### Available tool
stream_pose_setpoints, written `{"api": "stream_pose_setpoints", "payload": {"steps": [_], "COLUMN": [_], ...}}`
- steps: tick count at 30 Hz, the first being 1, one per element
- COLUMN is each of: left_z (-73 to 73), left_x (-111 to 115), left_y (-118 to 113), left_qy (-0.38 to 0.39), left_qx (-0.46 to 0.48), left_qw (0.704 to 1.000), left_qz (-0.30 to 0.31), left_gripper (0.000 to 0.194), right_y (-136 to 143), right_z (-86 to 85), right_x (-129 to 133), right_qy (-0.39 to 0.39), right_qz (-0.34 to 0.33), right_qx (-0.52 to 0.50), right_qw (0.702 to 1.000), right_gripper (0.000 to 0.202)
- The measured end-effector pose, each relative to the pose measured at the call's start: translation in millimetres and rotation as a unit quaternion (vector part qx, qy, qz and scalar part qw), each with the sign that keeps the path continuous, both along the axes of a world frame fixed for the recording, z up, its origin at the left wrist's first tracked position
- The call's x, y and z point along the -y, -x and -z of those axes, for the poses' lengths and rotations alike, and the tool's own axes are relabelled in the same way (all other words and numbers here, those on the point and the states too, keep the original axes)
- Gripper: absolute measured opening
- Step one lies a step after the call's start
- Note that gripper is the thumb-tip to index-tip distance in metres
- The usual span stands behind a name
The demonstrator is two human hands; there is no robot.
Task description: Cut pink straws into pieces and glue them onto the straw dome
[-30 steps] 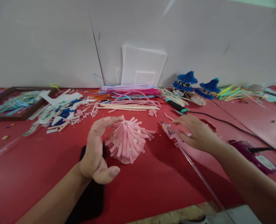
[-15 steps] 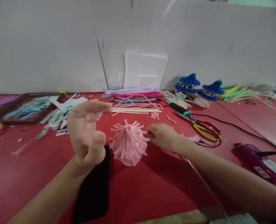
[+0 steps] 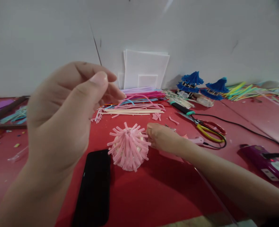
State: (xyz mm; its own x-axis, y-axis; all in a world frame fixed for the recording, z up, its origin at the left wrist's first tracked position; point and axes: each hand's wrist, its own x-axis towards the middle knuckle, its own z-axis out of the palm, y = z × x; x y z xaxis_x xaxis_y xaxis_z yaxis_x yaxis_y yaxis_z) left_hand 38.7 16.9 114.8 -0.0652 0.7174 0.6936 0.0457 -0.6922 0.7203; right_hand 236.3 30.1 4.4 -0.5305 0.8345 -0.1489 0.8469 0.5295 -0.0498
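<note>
My left hand (image 3: pixel 61 110) is raised close to the camera, left of the pink model. Its fingers are curled, with the thumb against the index finger; whatever is pinched there, if anything, is too small to see. A small pavilion model with a cone roof of pink pipe cleaners (image 3: pixel 130 146) stands upright on the red table. At its right side is my right hand (image 3: pixel 160 137), fingers closed on the edge of the model; the fingertips are partly hidden. A black phone (image 3: pixel 93 189) lies flat to the model's left.
Behind are bundled pipe cleaners (image 3: pixel 144 94), pale sticks (image 3: pixel 132 112) and white boards (image 3: pixel 146 67) leaning on the wall. Two blue-roofed models (image 3: pixel 190 83) stand back right. Scissors (image 3: pixel 210 132), a pink glue gun (image 3: pixel 196 140), a corded tool (image 3: pixel 182 108) and a purple power strip (image 3: pixel 264 162) lie right.
My left hand has risen toward the camera and left, and its thumb has come against the fingers. My right hand stays at the pink model's right side.
</note>
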Motion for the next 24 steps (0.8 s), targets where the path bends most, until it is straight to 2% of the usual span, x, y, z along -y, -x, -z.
{"api": "stream_pose_setpoints", "payload": {"steps": [4, 10, 12, 15, 16, 17, 19, 20, 22, 24], "left_z": [3.5, 7.7, 8.4, 8.7, 8.8, 9.1, 10.2, 10.8, 12.2, 13.2], "left_x": [4.0, 3.5, 1.4, -0.7, -0.6, 0.0, 2.8, 4.5, 7.8, 9.6], "left_y": [0.6, -4.0, -4.2, -1.7, -0.4, 0.9, 2.8, 3.1, 2.2, -0.3], "left_qy": [0.020, 0.002, -0.016, -0.047, -0.055, -0.064, -0.085, -0.099, -0.115, -0.117], "left_qx": [-0.010, -0.008, 0.022, 0.029, 0.009, -0.019, -0.097, -0.141, -0.217, -0.263], "left_qw": [1.000, 1.000, 0.999, 0.998, 0.998, 0.998, 0.992, 0.985, 0.969, 0.957], "left_qz": [0.012, 0.024, 0.025, 0.013, 0.010, 0.007, 0.011, 0.022, 0.036, 0.021], "left_gripper": [0.011, 0.014, 0.017, 0.018, 0.015, 0.011, 0.012, 0.017, 0.024, 0.021], "right_y": [0.4, -4.8, -9.3, -18.2, -21.0, -23.1, -24.5, -23.5, -19.1, -13.7], "right_z": [1.5, -5.4, -13.5, -37.9, -48.4, -59.2, -78.6, -85.9, -93.9, -93.6], "right_x": [4.1, 4.0, 2.4, 3.9, 6.3, 9.7, 18.5, 23.1, 30.4, 33.7], "right_qy": [-0.016, -0.031, -0.039, -0.079, -0.096, -0.111, -0.105, -0.098, -0.076, -0.052], "right_qz": [0.006, 0.082, 0.099, 0.109, 0.102, 0.085, 0.036, 0.019, -0.001, -0.017], "right_qx": [-0.006, -0.042, -0.068, -0.144, -0.202, -0.303, -0.482, -0.535, -0.567, -0.563], "right_qw": [1.000, 0.995, 0.992, 0.980, 0.969, 0.943, 0.869, 0.839, 0.820, 0.825], "right_gripper": [0.011, 0.009, 0.006, 0.009, 0.008, 0.006, 0.003, 0.004, 0.008, 0.014]}}
